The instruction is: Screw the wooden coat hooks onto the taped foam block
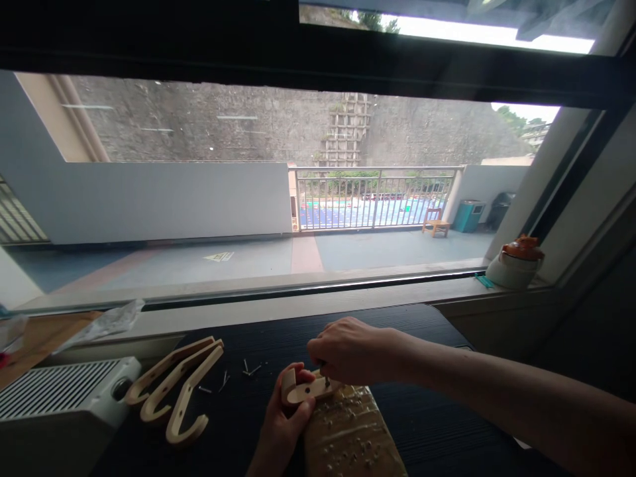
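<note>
Head view. Item 1: wooden hook, at 6 o'clock on the dark bench, its lower end resting on a board studded with metal pins.

Left hand: grip clamped round the hook's curved end from below.

Right hand: fingertips pinched together on a small fastener, screw or nail unclear, standing on the hook's flat face.

Handling, as judged: light, stiff, smooth-edged wood; probably best held by the flat shank, clear of the curve.

Item 2: three spare hooks, at 9 o'clock, well apart from the hands.

Item 3: loose screws, between the spare hooks and the hands.

Item 4: white heater, far out at 9 o'clock.
</note>
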Available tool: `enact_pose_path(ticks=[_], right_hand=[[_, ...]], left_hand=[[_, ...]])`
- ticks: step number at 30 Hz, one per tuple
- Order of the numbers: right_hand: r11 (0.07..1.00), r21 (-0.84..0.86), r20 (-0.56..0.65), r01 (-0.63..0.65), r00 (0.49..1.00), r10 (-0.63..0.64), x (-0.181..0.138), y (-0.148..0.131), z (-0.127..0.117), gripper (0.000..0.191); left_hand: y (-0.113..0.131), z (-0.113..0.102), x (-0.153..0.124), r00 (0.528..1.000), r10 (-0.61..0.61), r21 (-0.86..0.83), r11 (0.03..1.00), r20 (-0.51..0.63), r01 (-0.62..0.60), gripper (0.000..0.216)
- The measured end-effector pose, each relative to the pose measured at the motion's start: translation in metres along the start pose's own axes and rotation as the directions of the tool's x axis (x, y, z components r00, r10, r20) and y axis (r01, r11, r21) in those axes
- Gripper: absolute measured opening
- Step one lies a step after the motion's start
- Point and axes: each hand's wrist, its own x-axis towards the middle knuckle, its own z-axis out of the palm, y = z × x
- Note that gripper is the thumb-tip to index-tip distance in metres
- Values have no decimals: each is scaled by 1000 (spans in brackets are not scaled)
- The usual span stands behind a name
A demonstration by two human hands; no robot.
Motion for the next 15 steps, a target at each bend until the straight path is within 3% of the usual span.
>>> enact_pose_path(ticks=[4,11,13,15], right_hand=[[980,134,-85,-150,983,162,4,8,11,20],[875,338,-168,-347,893,419,-18,29,39,27],[768,541,-225,-344,821,525,-30,34,52,28],[594,773,-278,-223,723,633,-37,38,68,28]], left_hand=[[1,1,-1,1000,1,15,1000,14,-2,52],[10,4,-4,1000,14,24,1000,12,-14,51],[11,4,-5,1000,5,14,1000,27,-6,50],[13,3,-6,998,-14,14,1000,60,13,49]])
